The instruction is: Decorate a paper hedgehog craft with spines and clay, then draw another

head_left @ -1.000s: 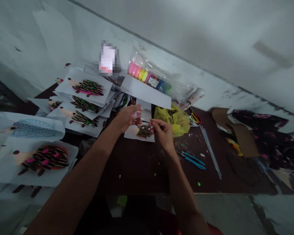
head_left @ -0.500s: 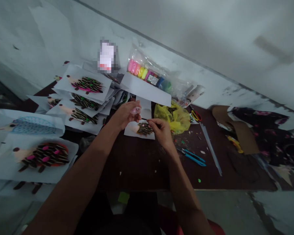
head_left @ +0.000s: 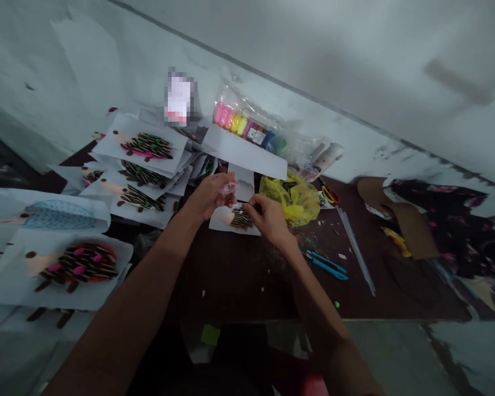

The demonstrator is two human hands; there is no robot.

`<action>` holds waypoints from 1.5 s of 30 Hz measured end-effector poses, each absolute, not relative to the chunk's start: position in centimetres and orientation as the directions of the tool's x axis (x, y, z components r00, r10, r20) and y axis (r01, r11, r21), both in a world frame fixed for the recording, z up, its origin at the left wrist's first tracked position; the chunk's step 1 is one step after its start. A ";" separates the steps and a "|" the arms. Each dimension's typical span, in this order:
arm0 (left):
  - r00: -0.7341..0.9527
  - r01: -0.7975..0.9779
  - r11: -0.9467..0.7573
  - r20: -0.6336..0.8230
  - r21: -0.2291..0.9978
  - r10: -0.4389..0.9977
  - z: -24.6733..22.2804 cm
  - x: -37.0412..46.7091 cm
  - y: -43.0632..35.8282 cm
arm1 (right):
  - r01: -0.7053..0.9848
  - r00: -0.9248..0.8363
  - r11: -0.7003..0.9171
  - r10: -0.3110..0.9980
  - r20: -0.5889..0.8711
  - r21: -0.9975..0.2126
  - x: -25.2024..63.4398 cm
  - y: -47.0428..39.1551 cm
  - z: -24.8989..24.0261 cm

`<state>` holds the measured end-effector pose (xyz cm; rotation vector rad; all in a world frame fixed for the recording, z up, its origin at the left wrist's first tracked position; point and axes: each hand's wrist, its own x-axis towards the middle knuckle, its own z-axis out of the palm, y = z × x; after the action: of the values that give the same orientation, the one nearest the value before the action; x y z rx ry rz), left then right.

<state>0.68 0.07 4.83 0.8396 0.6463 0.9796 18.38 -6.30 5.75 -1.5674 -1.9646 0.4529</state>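
Nearer the pink container, right fingers

Pink container, dark stick, hedgehog sheet
Container (see-through) and thin stick are near the flat sheet's far edge.

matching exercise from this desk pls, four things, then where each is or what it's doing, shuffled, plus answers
1. left hand
2. yellow bag
3. blue-handled tool
4. brown cardboard

A. beside the dark floral cloth
B. holding a pinkish clear tub
C. close beside the right forearm
D. crumpled, just past the right hand

1-B, 2-D, 3-C, 4-A
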 end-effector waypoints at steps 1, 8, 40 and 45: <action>0.423 -0.448 0.301 -0.096 0.842 0.901 4.8 0.7 0.1 | 0.748 -0.131 0.250 0.964 0.232 -0.616 18.5 -6.2 5.4; 0.397 -0.440 0.313 -0.130 0.841 0.908 5.2 0.7 -0.1 | 0.595 -0.120 0.232 0.972 0.200 -0.770 19.4 -6.7 3.6; 0.390 -0.429 0.303 -0.128 0.851 0.912 5.5 0.7 -0.3 | 0.763 -0.235 0.317 0.948 0.214 -0.563 19.4 -6.8 3.4; 0.355 -0.429 0.288 -0.133 0.856 0.925 5.9 0.7 -0.4 | 0.770 -0.202 0.314 0.946 0.254 -0.556 18.9 -7.1 3.7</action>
<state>0.66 -0.41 5.87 0.8291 0.7238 1.0182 18.93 -7.10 3.72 -1.5122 -2.0336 0.4166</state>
